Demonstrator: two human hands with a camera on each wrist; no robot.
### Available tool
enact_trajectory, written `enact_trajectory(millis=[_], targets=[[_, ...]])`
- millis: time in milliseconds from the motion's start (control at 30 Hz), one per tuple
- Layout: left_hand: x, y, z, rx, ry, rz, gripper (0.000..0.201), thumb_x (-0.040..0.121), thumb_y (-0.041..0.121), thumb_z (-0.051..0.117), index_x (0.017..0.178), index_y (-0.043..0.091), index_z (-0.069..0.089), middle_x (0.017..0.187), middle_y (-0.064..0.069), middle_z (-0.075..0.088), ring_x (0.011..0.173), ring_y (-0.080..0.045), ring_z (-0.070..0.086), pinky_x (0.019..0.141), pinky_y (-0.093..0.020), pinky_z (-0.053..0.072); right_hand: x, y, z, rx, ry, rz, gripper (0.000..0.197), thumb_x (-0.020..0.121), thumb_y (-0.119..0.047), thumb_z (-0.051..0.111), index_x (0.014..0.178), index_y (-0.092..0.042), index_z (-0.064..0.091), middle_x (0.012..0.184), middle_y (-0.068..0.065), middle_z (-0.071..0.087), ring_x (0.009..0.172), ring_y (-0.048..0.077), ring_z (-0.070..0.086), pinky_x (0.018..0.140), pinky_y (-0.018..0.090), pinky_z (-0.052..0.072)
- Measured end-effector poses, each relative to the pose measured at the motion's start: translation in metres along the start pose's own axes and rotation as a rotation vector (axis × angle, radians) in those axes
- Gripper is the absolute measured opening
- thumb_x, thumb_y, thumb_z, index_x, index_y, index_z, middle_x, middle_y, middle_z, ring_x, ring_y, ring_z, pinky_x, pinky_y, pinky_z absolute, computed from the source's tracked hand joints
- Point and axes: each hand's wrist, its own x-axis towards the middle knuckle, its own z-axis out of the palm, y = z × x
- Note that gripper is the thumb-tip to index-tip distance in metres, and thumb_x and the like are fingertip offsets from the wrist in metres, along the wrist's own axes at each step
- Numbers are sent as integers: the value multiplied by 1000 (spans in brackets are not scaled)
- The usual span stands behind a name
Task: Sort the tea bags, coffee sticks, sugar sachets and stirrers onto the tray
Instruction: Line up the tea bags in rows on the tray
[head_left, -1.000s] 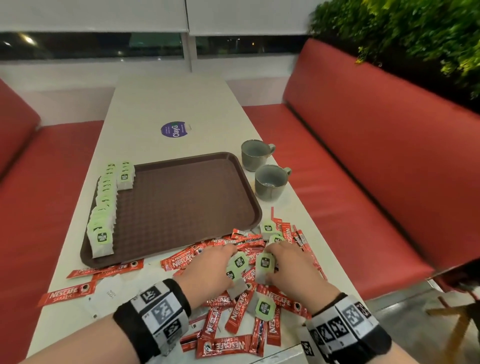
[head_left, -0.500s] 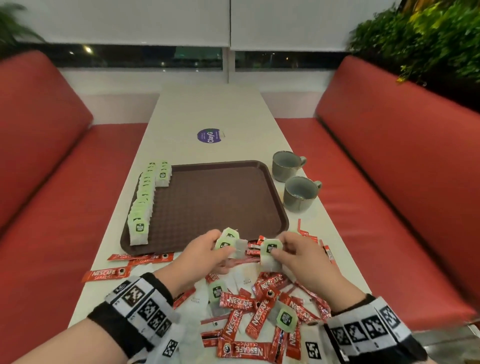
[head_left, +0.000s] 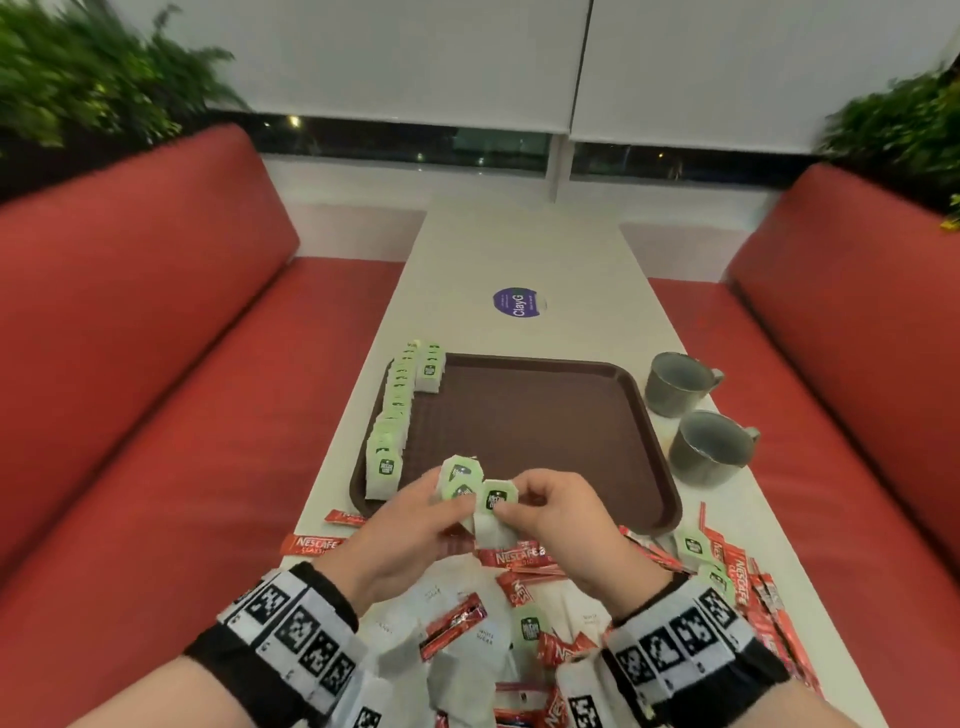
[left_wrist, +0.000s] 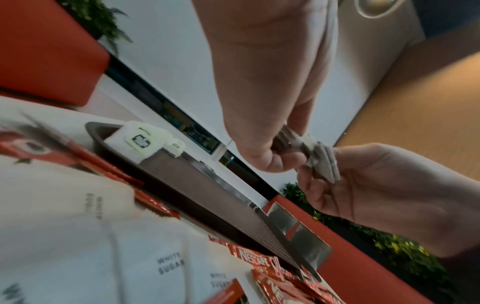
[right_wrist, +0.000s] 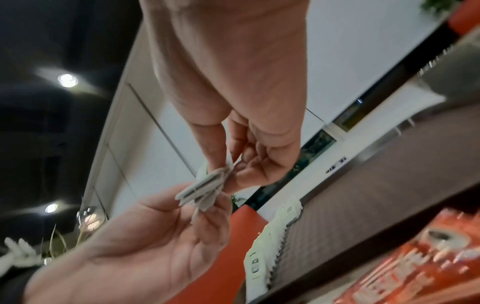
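While both the left hand and right hand pinch tea bags, the tray beyond them holds a row of tea bags along its left edge.

Café or canteen booth. Red benches flank a long table; tray, cups, planters present.
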Motion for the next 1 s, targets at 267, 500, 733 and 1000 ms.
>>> enact_trajectory(millis=[267, 500, 733, 1000], targets=[[6, 15, -52, -44, 190, 41, 20, 92, 16, 58, 112, 14, 62, 109, -13, 71, 93, -24, 63, 76, -36, 45, 57, -31, 12, 162, -71, 99, 24, 85, -14, 70, 64, -18, 60, 61, 0, 56, 52, 11, 45, 51, 22, 37], [18, 12, -92, 57, 331, 56, 18, 89, 16, 65, 107, 16, 65, 81, -5, 67, 56, -7, 48, 47, -20, 36, 183, -36, 23, 5, 73, 165, 29, 88, 0, 60, 63, -14, 56, 54, 4, 55, 44, 12, 46, 44, 20, 39], [28, 12, -117, 80, 418, 51, 17, 85, 11, 69, 101, 18, 70, 80, -3, 73, 57, -11, 50, 47, -20, 38, 262, -24, 50, -212, 15, 260, 24, 81, 10, 56, 66, -9, 58, 64, 11, 59, 51, 17, 54, 56, 27, 50], [35, 5, -126, 79, 424, 45, 16, 84, 16, 71, 100, 20, 71, 79, 3, 73, 56, -4, 52, 51, -19, 40, 296, -17, 71, -173, 19, 318, 18, 84, 9, 57, 87, -9, 54, 70, 9, 58, 56, 19, 59, 54, 27, 57]])
